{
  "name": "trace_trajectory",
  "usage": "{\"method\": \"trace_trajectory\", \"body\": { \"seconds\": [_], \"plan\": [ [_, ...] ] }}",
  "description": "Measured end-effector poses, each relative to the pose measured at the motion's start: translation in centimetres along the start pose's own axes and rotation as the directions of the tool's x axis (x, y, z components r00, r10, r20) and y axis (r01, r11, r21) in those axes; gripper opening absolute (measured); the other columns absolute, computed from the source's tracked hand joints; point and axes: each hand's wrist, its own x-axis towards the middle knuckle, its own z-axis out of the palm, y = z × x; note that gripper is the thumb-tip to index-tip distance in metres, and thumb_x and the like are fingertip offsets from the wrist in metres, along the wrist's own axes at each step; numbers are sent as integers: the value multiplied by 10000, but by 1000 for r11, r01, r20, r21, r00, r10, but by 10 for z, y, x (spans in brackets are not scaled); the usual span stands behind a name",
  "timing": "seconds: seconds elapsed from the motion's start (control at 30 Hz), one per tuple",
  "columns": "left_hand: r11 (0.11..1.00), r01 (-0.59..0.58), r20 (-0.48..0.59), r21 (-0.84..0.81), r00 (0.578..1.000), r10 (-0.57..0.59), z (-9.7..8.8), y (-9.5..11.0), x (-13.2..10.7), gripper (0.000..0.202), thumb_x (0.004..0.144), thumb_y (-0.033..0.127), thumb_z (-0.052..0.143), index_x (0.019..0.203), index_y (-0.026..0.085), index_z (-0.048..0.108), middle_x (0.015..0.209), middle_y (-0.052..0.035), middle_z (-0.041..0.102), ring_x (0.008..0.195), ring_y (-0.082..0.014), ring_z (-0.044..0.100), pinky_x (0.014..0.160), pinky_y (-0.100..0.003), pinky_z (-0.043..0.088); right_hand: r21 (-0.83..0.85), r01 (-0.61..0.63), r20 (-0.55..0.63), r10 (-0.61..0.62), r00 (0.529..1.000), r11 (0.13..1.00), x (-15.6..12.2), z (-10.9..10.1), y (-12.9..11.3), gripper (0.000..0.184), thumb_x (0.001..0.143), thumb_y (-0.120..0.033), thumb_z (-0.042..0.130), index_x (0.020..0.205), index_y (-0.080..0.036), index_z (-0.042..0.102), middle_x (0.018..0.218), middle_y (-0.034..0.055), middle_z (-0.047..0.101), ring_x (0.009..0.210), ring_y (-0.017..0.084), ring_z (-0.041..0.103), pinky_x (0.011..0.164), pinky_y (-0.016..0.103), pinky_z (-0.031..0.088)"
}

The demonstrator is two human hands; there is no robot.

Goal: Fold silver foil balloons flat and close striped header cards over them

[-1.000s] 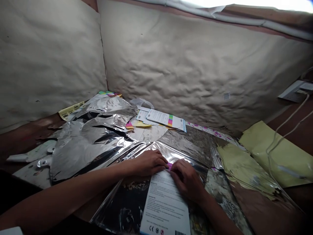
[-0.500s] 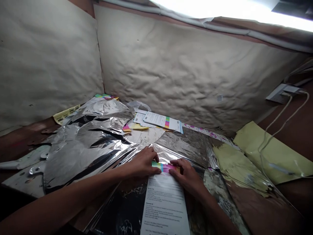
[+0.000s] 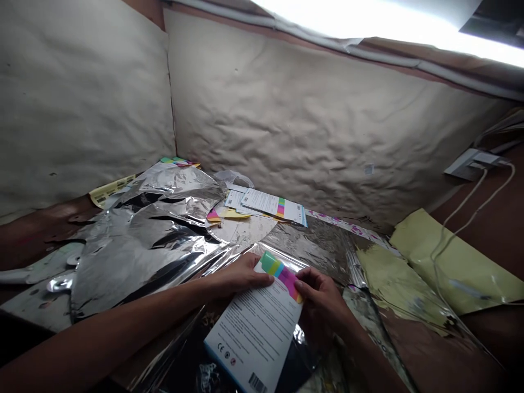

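A flat white carton (image 3: 257, 327) with printed text, a barcode and a rainbow-striped end tilts above the foil-covered table, its striped end pointing away from me. At its upper left edge, my left hand (image 3: 241, 275) grips it with the thumb on the printed face. My right hand (image 3: 317, 292) pinches the right side of the striped end between thumb and fingers. The undersides of the fingers and the back of the carton are hidden.
Several flat cartons (image 3: 272, 203) lie stacked against the papered wall. Crumpled silver foil (image 3: 139, 245) covers the table's left side. Yellow sheets (image 3: 450, 262) lie at the right, crossed by white cables from a socket (image 3: 470, 164). A metal spoon-like piece (image 3: 61, 284) rests at far left.
The carton has been raised and turned, so its lower end with symbols and a barcode now shows toward the lower left. Both hands stay on its striped end.
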Motion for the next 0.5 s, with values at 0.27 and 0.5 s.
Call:
{"method": "trace_trajectory", "body": {
  "seconds": [0.27, 0.5],
  "plan": [
    [979, -120, -68, 165, 989, 132, 2, -3, -3, 179, 745, 322, 687, 802, 152, 677, 708, 22, 612, 641, -135, 554, 595, -226, 419, -217, 13, 334, 62, 941, 976, 27, 6, -28, 301, 718, -410, 769, 903, -177, 726, 804, 40, 727, 728, 204, 648, 696, 325, 498],
    [977, -170, -101, 126, 978, 183, -8, 0, -6, 128, 697, 271, 693, 734, 167, 630, 679, 39, 533, 586, -108, 465, 533, -219, 361, -235, -29, 478, 141, 867, 972, 57, 14, -37, 152, 667, -276, 754, 763, -185, 680, 604, -9, 596, 520, 120, 481, 511, 260, 314]
  ]
}}
